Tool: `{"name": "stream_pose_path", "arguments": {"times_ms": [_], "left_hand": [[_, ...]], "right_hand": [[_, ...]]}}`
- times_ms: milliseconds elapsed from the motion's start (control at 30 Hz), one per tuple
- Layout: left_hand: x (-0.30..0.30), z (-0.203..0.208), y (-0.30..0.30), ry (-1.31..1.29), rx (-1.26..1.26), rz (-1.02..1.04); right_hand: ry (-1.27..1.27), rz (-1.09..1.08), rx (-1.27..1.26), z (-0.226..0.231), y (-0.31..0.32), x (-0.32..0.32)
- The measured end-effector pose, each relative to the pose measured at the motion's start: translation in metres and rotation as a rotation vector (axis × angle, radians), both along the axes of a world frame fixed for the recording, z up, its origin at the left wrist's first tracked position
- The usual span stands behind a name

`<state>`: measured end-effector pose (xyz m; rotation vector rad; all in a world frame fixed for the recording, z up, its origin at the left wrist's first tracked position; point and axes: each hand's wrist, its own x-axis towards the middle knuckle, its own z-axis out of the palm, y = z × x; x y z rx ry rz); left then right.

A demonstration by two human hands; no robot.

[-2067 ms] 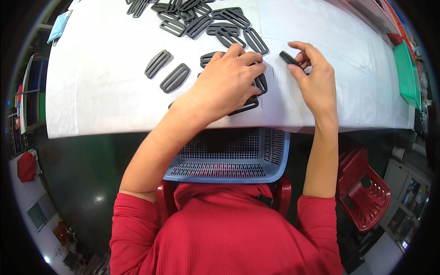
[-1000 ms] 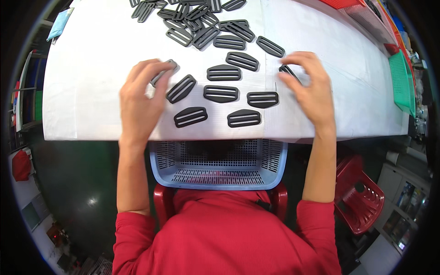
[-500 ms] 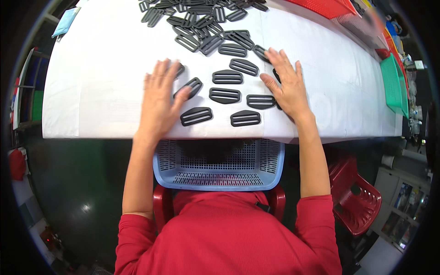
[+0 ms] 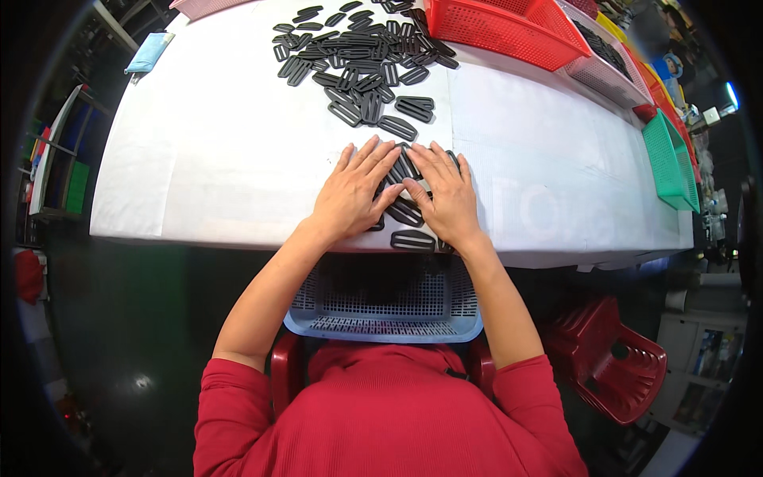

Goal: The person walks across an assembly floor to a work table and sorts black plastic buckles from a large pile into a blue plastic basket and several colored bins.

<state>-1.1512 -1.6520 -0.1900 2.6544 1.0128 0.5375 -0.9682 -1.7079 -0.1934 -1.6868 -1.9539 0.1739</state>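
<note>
My left hand (image 4: 355,191) lies palm down on the white-covered table, fingers stretched out over a few black plastic slider buckles. Close on its right, my right hand (image 4: 447,199) is also flat and open on some of the buckles. Between the two hands a slotted slider buckle (image 4: 407,211) shows, partly covered by the thumbs. Another slider buckle (image 4: 412,240) lies near the table's front edge. Beyond my fingertips is a large loose heap of the same buckles (image 4: 362,63). How many lie under my palms is hidden.
A blue perforated basket (image 4: 381,335) rests at my lap below the table edge, with a dark mass inside. Red (image 4: 509,40), pink (image 4: 592,75) and green (image 4: 666,163) baskets stand at the right. A blue face mask (image 4: 149,52) lies far left; a red chair (image 4: 616,358) stands right.
Both hands have moved inward from either side, drawing the loose near buckles together between and under them. The view has shifted, showing more of the heap and the far baskets.
</note>
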Motion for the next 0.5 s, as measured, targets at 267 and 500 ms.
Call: {"name": "stream_pose_path", "arguments": {"times_ms": [267, 500], "left_hand": [[-0.035, 0.011, -0.076, -0.229, -0.227, -0.084], [-0.056, 0.034, -0.047, -0.428, -0.354, 0.032]], "right_hand": [[0.093, 0.139, -0.010, 0.013, -0.081, -0.027], [0.391, 0.323, -0.139, 0.043, -0.077, -0.014]]}}
